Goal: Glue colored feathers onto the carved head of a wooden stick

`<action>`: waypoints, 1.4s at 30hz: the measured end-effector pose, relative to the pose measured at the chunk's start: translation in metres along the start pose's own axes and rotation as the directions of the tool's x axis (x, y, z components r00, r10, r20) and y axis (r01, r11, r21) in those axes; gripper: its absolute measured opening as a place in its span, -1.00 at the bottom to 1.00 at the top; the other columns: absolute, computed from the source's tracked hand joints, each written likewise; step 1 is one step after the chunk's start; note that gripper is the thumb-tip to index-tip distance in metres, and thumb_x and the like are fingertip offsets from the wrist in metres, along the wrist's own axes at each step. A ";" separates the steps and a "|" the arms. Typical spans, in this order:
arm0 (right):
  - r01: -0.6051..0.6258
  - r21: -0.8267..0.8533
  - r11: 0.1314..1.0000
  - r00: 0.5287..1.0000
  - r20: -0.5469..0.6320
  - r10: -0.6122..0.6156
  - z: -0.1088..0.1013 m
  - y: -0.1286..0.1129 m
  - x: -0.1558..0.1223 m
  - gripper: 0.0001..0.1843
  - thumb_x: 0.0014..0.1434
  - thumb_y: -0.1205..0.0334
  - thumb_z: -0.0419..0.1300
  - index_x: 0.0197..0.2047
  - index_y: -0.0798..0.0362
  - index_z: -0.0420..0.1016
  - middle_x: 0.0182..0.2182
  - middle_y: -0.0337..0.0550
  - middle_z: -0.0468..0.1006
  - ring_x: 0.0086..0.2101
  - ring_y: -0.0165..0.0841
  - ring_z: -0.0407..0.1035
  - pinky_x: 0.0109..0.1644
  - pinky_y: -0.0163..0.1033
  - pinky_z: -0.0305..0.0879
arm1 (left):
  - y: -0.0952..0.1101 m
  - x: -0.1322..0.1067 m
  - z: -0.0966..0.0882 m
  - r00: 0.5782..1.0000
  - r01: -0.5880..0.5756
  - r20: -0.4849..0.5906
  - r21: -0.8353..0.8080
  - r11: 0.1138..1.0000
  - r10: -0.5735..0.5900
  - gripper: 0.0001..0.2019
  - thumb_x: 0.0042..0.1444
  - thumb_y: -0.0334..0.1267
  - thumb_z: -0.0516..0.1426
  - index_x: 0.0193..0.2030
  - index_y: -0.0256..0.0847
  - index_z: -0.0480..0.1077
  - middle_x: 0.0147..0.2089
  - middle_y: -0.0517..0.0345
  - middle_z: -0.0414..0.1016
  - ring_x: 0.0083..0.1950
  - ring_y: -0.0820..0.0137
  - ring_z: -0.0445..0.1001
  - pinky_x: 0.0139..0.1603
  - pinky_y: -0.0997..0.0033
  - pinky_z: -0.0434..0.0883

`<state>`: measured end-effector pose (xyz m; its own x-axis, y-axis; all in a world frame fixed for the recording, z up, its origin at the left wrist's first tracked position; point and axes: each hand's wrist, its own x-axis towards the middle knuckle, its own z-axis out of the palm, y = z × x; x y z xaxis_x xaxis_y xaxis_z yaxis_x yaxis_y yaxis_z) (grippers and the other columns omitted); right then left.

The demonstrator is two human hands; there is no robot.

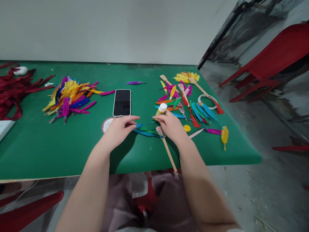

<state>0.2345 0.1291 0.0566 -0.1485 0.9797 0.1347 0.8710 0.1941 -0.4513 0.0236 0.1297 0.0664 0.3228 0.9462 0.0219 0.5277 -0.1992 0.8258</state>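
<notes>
My left hand [122,129] is closed, thumb and fingers pinching a blue feather [142,125] above the green table. Another blue feather [147,133] and some green barbs lie just below it, reaching toward the pale, rounded head of a wooden stick [169,153]. The stick slants down past the table's front edge. My right hand [170,124] is over that head, fingers bent inward near the thin end of the pinched feather; what they grip is hidden. Right behind these fingers, a small yellow-labelled glue container [162,109] with a white top tilts slightly, its base covered.
Left of centre are a phone [122,102], a red-rimmed round lid [106,125] and a heap of coloured feathers [72,96]. Dark red ribbons [14,90] are at far left. Feathered sticks [184,93], a white ring [207,101] and a yellow cap [187,128] lie rightward.
</notes>
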 end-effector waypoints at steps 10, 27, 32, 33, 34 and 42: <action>-0.009 -0.045 0.999 1.000 -0.008 0.009 -0.032 -0.012 -0.056 -0.72 0.21 0.26 -0.03 -0.15 0.00 0.49 -0.06 -0.07 0.43 -0.13 -0.24 0.38 -0.16 -0.16 0.33 | 0.007 -0.001 -0.009 0.998 0.040 -0.057 0.131 0.991 -0.033 -0.84 0.02 -0.17 0.12 -0.31 -0.11 0.49 -0.27 0.19 0.56 -0.27 0.35 0.46 -0.25 0.38 0.33; -0.266 -0.179 0.947 0.949 0.124 0.290 -0.014 -0.007 -0.115 -0.79 0.09 0.08 0.09 -0.50 -0.01 0.30 -0.58 -0.33 0.34 -0.61 -0.47 0.20 -0.60 -0.37 -0.11 | 0.010 -0.001 -0.005 0.998 -0.053 0.025 0.174 0.983 0.049 -0.83 0.08 -0.24 0.05 -0.27 -0.11 0.47 -0.22 0.21 0.55 -0.23 0.38 0.46 -0.22 0.44 0.35; -0.248 -0.090 0.965 0.964 0.080 0.255 -0.019 -0.002 -0.115 -0.79 0.09 0.04 0.10 -0.44 -0.02 0.37 -0.56 -0.33 0.38 -0.59 -0.47 0.24 -0.58 -0.36 0.03 | 0.008 -0.003 -0.002 0.994 -0.085 0.088 0.266 0.960 0.063 -0.83 0.06 -0.24 0.07 -0.23 -0.10 0.46 -0.28 0.22 0.54 -0.30 0.40 0.44 -0.29 0.45 0.32; -0.231 -0.063 0.971 0.971 0.054 0.235 -0.020 -0.001 -0.113 -0.79 0.10 0.04 0.09 -0.41 -0.02 0.38 -0.53 -0.31 0.41 -0.56 -0.46 0.28 -0.55 -0.36 0.09 | 0.008 -0.003 -0.001 0.993 -0.086 0.105 0.276 0.957 0.059 -0.83 0.06 -0.23 0.07 -0.23 -0.10 0.45 -0.28 0.21 0.53 -0.29 0.39 0.44 -0.29 0.44 0.32; -0.202 -0.042 0.978 0.979 0.028 0.203 -0.021 -0.001 -0.111 -0.80 0.12 0.04 0.09 -0.36 -0.02 0.39 -0.50 -0.29 0.43 -0.52 -0.45 0.31 -0.51 -0.35 0.15 | 0.008 -0.003 0.000 0.991 -0.090 0.125 0.280 0.956 0.056 -0.83 0.07 -0.23 0.07 -0.23 -0.10 0.45 -0.27 0.20 0.53 -0.27 0.37 0.44 -0.28 0.43 0.32; 0.179 -0.025 0.984 0.980 -0.082 -0.180 -0.013 0.004 -0.088 -0.80 0.14 0.18 0.11 -0.16 0.02 0.43 -0.17 -0.04 0.46 -0.12 -0.23 0.31 -0.04 -0.08 0.29 | 0.008 -0.006 0.005 0.978 -0.139 0.191 0.277 0.951 0.088 -0.82 0.10 -0.24 0.03 -0.23 -0.10 0.44 -0.20 0.17 0.52 -0.19 0.33 0.43 -0.19 0.36 0.32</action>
<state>0.2574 0.0431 0.0542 -0.2645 0.9211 0.2856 0.8418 0.3650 -0.3978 0.0301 0.1211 0.0703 0.5117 0.8590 -0.0137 0.6742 -0.3916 0.6262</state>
